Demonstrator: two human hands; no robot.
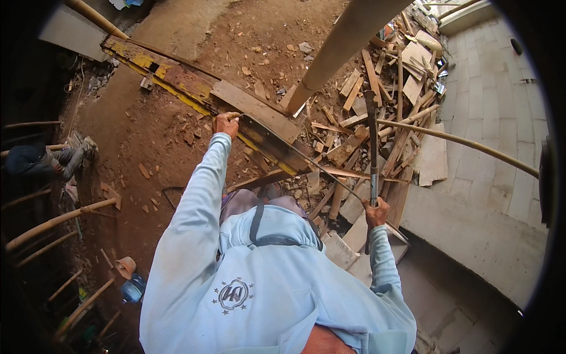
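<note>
My left hand is closed at the edge of a rusty yellow beam, its fingers around what looks like one end of a thin metal rod. The rod slants down to the right across the front of the beam and reaches my right hand. That hand is wrapped round a long dark metal bar with a greyer lower section, standing nearly upright in view. Whether the rod is also in its grip, I cannot tell. On top of the beam lies a wooden board, just right of my left hand.
A thick round post rises beyond the board. Scrap wood is heaped to the right, crossed by a bamboo pole, beside a grey block wall. At left are a person's legs, bamboo poles, and a blue bottle.
</note>
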